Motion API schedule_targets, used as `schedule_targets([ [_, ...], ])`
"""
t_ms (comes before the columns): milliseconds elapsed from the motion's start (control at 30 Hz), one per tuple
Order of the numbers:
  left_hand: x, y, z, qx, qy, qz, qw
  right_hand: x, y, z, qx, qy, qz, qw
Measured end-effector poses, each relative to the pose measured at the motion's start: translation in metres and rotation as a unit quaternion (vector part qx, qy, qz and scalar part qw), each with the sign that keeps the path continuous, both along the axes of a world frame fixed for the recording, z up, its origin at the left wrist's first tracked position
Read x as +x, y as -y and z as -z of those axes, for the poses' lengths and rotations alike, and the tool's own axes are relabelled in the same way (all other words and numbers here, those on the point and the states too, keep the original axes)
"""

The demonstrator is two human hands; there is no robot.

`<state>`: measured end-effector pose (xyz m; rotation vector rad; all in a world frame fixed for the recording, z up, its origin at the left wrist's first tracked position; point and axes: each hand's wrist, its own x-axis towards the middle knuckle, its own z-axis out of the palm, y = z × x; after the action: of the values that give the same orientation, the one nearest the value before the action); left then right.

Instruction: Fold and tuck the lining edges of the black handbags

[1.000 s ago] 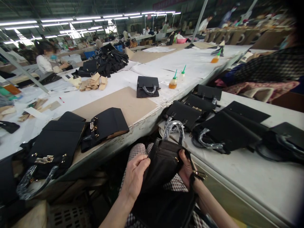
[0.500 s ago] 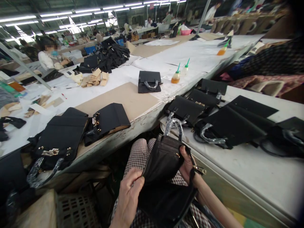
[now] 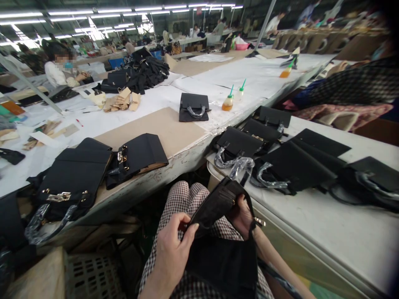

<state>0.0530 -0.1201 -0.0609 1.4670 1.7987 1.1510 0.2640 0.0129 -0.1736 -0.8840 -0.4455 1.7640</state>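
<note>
A black handbag [image 3: 222, 261] rests across my lap, its lining turned partly outward and one plastic-wrapped handle standing up at the far end. My left hand [image 3: 173, 245] pinches the left edge of the bag between thumb and fingers. On the other side my right hand [image 3: 242, 216] grips the bag's right edge, the thumb on the lining and the other fingers mostly hidden behind the material. A strap with a metal clasp [image 3: 259, 222] hangs by my right wrist. Checked cloth [image 3: 179, 199] covers my legs under the bag.
Several black handbags [image 3: 308, 164] lie on the white table to the right. More black bags [image 3: 77, 170] with gold locks lie at the left. Glue bottles [image 3: 227, 103] and a small bag [image 3: 193, 107] stand ahead. A plastic crate [image 3: 93, 274] is low left. Co-workers sit left and right.
The bag's upper part has folded down and tilted, so less lining shows. Its wrapped handle has leaned right, and my left hand has shifted slightly up and right along the edge.
</note>
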Motion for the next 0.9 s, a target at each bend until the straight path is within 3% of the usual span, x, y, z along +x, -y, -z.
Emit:
schedule_targets([
  [267,-0.001,-0.009,0.002,0.005,-0.013,-0.005,1.0,0.012,0.008,0.014,-0.001,-0.01,-0.079,0.997],
  [433,-0.009,-0.021,-0.01,-0.066,-0.099,0.085,0.989,0.009,0.004,0.012,0.01,-0.026,-0.101,0.995],
  [567,-0.012,-0.031,-0.016,-0.13,-0.236,0.142,0.952,0.004,0.0,0.003,0.022,-0.036,-0.113,0.993],
  [700,-0.014,-0.039,-0.01,-0.138,-0.347,0.134,0.918,0.0,0.001,0.001,0.022,-0.045,-0.119,0.992],
  [900,-0.012,-0.045,-0.007,-0.165,-0.343,0.11,0.918,-0.004,0.003,0.003,0.015,-0.044,-0.106,0.993],
])
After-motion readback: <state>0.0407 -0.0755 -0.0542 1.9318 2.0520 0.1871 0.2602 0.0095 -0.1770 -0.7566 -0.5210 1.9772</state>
